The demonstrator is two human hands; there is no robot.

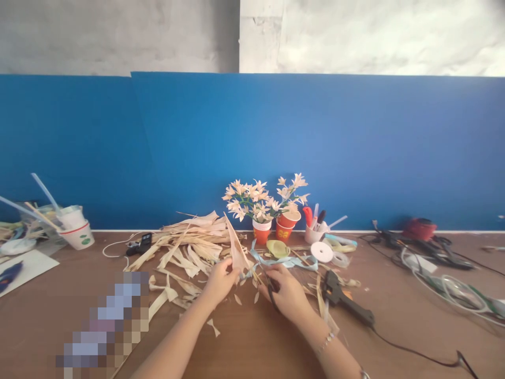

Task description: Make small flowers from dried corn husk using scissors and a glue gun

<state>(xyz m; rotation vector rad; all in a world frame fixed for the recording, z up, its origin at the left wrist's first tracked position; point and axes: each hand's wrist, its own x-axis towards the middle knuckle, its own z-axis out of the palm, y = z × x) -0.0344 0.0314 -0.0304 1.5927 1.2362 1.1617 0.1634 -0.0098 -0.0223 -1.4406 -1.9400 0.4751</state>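
Note:
My left hand (221,283) pinches a pale, pointed piece of dried corn husk (236,248), which stands up from the fingers. Close by on the right, my right hand (290,296) is closed around scissors (272,300); their dark handle shows, while the blades are hard to make out. Small cut bits of husk (238,300) lie on the brown table below both hands. A heap of dried husks (197,237) spreads out beyond my left hand. Behind the hands, pale husk flowers (252,197) stand in a red paper cup (262,231).
A dark glue gun (347,300) with its cord lies right of my right hand. White tape roll (321,252), green dish (278,249) and pen cup (314,233) sit at the back. Cables (453,289) cover the far right. A paper cup (79,237) stands left. A blue partition (335,142) rises behind.

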